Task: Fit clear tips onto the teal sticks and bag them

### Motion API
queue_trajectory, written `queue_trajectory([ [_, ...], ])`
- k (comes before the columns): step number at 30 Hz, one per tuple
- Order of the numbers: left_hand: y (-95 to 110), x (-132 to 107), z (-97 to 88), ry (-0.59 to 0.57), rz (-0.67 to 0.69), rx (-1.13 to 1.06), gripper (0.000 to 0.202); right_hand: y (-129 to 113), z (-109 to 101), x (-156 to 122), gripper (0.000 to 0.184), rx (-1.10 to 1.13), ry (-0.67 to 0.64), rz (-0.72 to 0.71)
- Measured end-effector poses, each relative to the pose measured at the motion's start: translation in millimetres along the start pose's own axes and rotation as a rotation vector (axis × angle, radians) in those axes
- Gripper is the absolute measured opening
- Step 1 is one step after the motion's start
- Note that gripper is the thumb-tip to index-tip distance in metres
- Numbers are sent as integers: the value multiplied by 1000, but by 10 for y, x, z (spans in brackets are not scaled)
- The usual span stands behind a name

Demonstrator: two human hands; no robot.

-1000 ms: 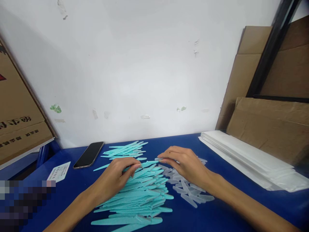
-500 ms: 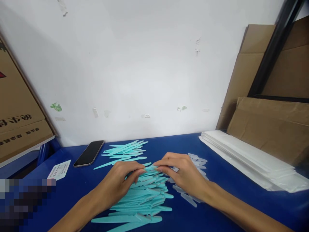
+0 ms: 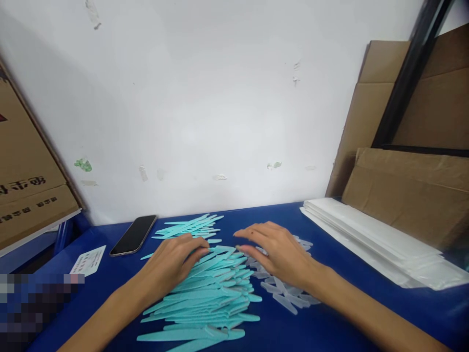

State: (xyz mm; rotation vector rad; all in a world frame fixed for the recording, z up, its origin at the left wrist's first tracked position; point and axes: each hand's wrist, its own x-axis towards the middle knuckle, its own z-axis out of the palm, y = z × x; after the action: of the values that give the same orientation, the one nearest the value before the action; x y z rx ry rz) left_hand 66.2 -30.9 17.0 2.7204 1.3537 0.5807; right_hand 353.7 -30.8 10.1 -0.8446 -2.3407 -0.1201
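A large heap of teal flat sticks [image 3: 220, 293] lies on the blue table [image 3: 337, 298] in front of me. My left hand [image 3: 170, 264] rests palm down on the heap's far end, fingers stretched across the sticks. My right hand [image 3: 280, 254] hovers over a scatter of clear plastic caps [image 3: 289, 299] just right of the heap. Its fingers are spread and point left, with fingertips near the top of the teal heap. Neither hand visibly grips anything. A smaller, neater bunch of teal sticks [image 3: 190, 226] lies behind the left hand.
A black phone [image 3: 134, 234] and a white card [image 3: 88, 260] lie at the left. A stack of white plastic sleeves [image 3: 370, 237] runs along the right, with cardboard sheets [image 3: 410, 190] behind it. A cardboard box [image 3: 25, 195] stands at the far left, against the white wall.
Half a second ago both hands met fingertip to fingertip over the heap's top. They have since drawn apart, and the right hand's fingers have opened and lifted.
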Motion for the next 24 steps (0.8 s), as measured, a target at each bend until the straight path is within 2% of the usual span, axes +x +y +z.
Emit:
queue_trajectory([
  [2, -129, -9, -17, 2, -25, 47, 34, 107, -73, 20, 24, -75, 31, 55],
  [5, -292, -14, -20, -13, -35, 64, 34, 304, -187, 40, 25, -184, 9, 162],
  [7, -367, -10, -2, -39, -59, 81, 34, 444, -242, 35, 28, -226, -97, 247],
  [10, -437, -8, 42, -84, -100, 97, 32, 640, -272, -4, 24, -306, -342, 376],
  [12, -462, -14, 69, -81, -109, 117, 29, 749, -264, -41, 18, -323, -427, 423],
  [17, -415, -17, 97, -27, -95, 142, 28, 908, -227, -105, 16, -337, -532, 493],
  [24, -173, 6, 110, -161, -112, -37, 23, 992, -240, -154, 16, -380, -560, 563],
])
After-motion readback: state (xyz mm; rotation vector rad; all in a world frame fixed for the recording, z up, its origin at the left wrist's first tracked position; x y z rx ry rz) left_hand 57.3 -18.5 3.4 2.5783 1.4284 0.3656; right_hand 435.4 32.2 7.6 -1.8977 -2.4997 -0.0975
